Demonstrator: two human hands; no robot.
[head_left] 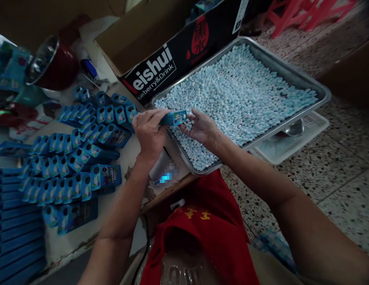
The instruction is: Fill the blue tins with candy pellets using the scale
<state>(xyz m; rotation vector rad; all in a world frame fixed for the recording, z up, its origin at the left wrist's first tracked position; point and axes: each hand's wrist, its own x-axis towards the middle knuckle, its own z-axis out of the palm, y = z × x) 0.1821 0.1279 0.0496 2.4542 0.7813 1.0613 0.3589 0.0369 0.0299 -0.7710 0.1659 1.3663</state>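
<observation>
My left hand [148, 128] grips a small blue box [174, 118], held sideways over the near corner of a metal tray [322, 97]. The tray is filled with several small pale blue and white candies [238, 91]. My right hand [202, 128] hovers palm-up just right of the box's open end, fingers curled above the candies; whether it holds any I cannot tell. Rows of matching blue boxes [80, 154] lie on the table to the left.
A black cardboard carton [172, 59] stands behind the tray. A red metal pot [53, 63] sits at the far left. A white plastic tray with a metal scoop [294, 128] lies under the metal tray's right side. Red cloth [208, 225] covers my lap. Terrazzo floor lies to the right.
</observation>
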